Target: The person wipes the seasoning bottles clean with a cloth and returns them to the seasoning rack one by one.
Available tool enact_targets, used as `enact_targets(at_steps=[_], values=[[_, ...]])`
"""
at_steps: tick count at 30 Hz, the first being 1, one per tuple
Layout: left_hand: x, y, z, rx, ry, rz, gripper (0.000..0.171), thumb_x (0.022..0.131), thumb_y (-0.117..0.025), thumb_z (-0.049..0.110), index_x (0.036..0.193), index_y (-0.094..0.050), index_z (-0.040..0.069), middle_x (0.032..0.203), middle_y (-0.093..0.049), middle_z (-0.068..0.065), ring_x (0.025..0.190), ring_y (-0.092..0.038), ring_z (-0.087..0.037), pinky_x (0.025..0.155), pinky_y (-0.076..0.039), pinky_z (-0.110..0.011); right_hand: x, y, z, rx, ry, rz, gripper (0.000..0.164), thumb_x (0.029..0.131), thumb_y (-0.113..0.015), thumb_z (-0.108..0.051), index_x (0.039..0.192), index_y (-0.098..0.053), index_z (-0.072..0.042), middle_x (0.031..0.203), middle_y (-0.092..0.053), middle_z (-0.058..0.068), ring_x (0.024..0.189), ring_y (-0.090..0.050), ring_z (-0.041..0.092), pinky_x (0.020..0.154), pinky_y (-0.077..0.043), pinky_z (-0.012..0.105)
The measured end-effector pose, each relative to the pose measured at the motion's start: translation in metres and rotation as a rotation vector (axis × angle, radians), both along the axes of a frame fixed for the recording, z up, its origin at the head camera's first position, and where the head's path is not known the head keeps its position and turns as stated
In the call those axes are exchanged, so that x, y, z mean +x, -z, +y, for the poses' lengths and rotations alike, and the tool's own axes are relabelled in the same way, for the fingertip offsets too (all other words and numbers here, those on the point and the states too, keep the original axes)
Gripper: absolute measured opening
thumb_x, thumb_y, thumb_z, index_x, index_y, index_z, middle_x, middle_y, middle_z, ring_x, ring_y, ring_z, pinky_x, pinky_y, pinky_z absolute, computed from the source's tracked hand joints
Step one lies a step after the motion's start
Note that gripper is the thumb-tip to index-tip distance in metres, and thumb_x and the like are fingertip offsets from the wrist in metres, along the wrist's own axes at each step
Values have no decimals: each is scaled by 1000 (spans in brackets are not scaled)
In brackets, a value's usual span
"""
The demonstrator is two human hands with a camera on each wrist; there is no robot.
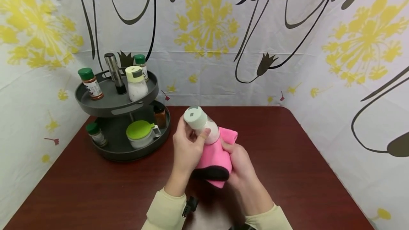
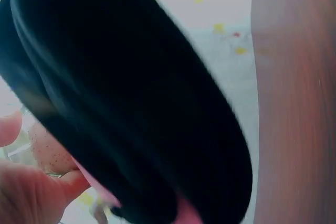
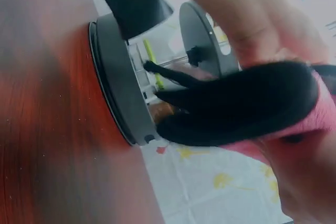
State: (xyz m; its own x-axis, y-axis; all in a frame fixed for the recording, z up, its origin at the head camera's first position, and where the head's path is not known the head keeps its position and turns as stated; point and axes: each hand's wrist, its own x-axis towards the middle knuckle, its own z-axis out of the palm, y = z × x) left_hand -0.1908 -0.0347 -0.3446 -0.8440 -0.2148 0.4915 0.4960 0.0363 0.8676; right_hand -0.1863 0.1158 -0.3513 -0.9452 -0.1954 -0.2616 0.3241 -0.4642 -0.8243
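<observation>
In the head view my left hand (image 1: pixel 187 150) grips a clear shaker bottle (image 1: pixel 195 117) with a pale lid and whitish contents, tilted with the lid up and to the left. A pink cloth (image 1: pixel 214 154) with a black part is wrapped against the bottle's lower end. My right hand (image 1: pixel 241 164) holds this cloth from the right side. The cloth's black part (image 2: pixel 136 93) fills much of the left wrist view and hides most of the bottle (image 2: pixel 50 150). In the right wrist view the black part (image 3: pixel 236 106) again covers the middle.
A dark two-tier round rack (image 1: pixel 134 157) stands at the left of the brown table (image 1: pixel 287 173). It bears green-lidded spice jars (image 1: pixel 92 87), a yellow-lidded shaker (image 1: pixel 136 87), a silver cylinder (image 1: pixel 115 72) and a lime-lidded pot (image 1: pixel 140 134). Patterned fabric (image 1: pixel 204 81) hangs behind.
</observation>
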Motion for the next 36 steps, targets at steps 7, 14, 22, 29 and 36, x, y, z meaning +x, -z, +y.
enact_targets(at_steps=[7, 14, 22, 29, 36], values=[[5, -2, -1, 44, 61, -29, 65, 91, -81, 1, 149, -50, 4, 139, -68, -16, 127, -68, -26, 102, -59, -33, -9, -7, 11, -30, 77, 47, 30, 112, -49, -25, 135, -48, -5, 113, -71, -2, 107, -72, 8, 95, -60, 27], [4, -3, -2, 22, 31, 20, 66, 92, -80, 1, 150, -49, 3, 141, -68, -16, 131, -67, -27, 107, -57, -44, 1, 0, -3, 15, 6, 29, 34, 112, -48, -23, 137, -52, -1, 109, -74, 0, 102, -74, 12, 90, -62, 30], [6, -4, -8, 63, 56, -36, 64, 92, -80, 0, 149, -50, 5, 139, -66, -15, 130, -66, -27, 109, -57, -42, -4, -11, 11, -18, 54, 52, 29, 111, -54, -26, 133, -51, -6, 108, -73, -3, 101, -73, 8, 92, -61, 26], [5, -6, -6, 106, 67, 15, 65, 92, -78, -1, 150, -49, 3, 140, -66, -17, 130, -66, -26, 108, -55, -30, -2, -7, -6, -7, 34, 67, 35, 113, -47, -25, 140, -52, -3, 116, -72, 1, 107, -72, 12, 94, -62, 30], [2, -1, -17, 130, 37, -36, 65, 92, -76, -6, 151, -49, 2, 140, -65, -19, 131, -65, -23, 107, -53, -23, 3, -9, 6, 50, 5, 40, 27, 110, -55, -25, 129, -56, -5, 96, -75, -1, 90, -75, 11, 85, -63, 30]])
